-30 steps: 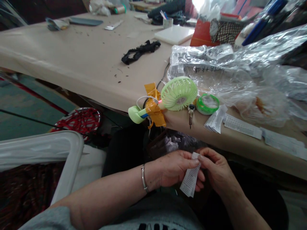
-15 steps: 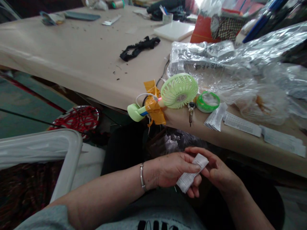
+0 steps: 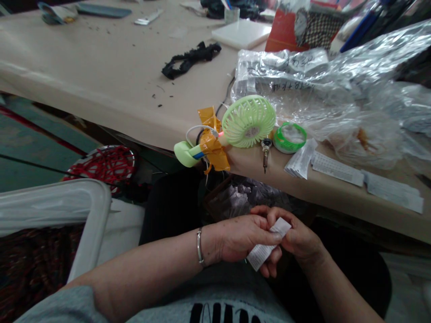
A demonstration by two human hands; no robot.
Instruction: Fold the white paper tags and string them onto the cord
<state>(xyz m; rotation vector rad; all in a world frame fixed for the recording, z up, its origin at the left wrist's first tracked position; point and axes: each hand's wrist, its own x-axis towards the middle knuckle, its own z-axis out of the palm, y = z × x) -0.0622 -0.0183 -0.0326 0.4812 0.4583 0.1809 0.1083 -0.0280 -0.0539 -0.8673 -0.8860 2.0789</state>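
Right hand [image 3: 298, 235] moved in since earlier, now pinching the upper edge of printed slips [image 3: 260, 256]; left hand [image 3: 244, 237] grips them too, wearer's side of green fan [image 3: 249, 122].

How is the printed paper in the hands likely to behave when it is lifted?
The paper is probably light, as it looks small and thin. It should bend easily, yet may not droop much, since its lower end sticks out nearly straight.

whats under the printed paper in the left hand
Some fingers of the left hand show from beneath the printed paper. Its underside, and whatever it covers, can't be seen.
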